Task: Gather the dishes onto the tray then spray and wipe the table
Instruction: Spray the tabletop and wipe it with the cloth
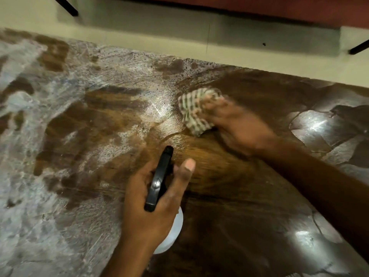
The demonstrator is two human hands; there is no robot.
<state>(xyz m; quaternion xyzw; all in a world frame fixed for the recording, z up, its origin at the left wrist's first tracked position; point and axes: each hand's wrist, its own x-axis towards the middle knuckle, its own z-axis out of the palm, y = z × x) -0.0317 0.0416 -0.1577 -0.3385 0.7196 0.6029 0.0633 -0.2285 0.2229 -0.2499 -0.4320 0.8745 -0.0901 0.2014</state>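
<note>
A dark wooden table [229,196] fills the view, its left half and far middle covered in whitish spray film. My left hand [153,200] grips a spray bottle [159,180] by its black trigger head, the white body showing just below the palm, nozzle pointing away from me. My right hand [237,126] presses a crumpled checked cloth [194,110] flat on the tabletop near the far middle; the hand is blurred. No dishes or tray are in view.
Beyond the table's far edge lies pale floor [179,29] with a black furniture leg [67,7] at the top left and another black leg [358,47] at the right. Shiny wet patches [315,124] glint on the table's right side.
</note>
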